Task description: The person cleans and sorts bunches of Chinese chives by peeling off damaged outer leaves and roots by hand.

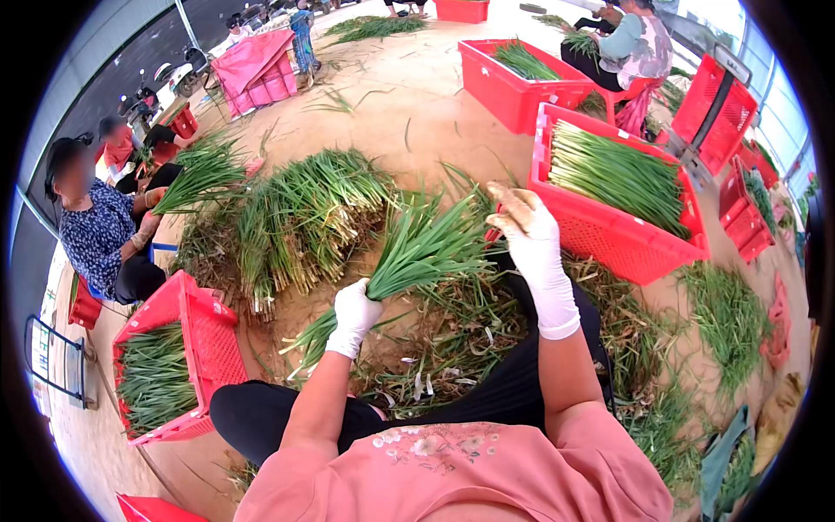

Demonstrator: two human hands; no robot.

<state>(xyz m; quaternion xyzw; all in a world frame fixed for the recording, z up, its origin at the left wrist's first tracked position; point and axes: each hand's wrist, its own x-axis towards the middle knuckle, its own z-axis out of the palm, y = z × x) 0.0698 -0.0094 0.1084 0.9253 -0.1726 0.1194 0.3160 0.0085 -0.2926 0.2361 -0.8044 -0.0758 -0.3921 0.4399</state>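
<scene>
My left hand (355,315), in a white glove, is closed round a bunch of long green stalks (422,252). Their leaves fan out to the upper right, and the pale ends stick out below the hand at the lower left. My right hand (526,228), also gloved and stained brown at the fingertips, is raised just right of the leaf tips. Its fingers point up and left and look bent together; whether anything is between them is too small to tell. A large heap of stalks (313,213) lies on the ground beyond my left hand.
A red crate (622,248) of trimmed stalks stands at right, another (217,348) at left. Loose leaves (444,348) litter the ground before my legs. A person (91,217) sits at left holding stalks; another person (639,48) sits at the upper right behind a red crate (513,100).
</scene>
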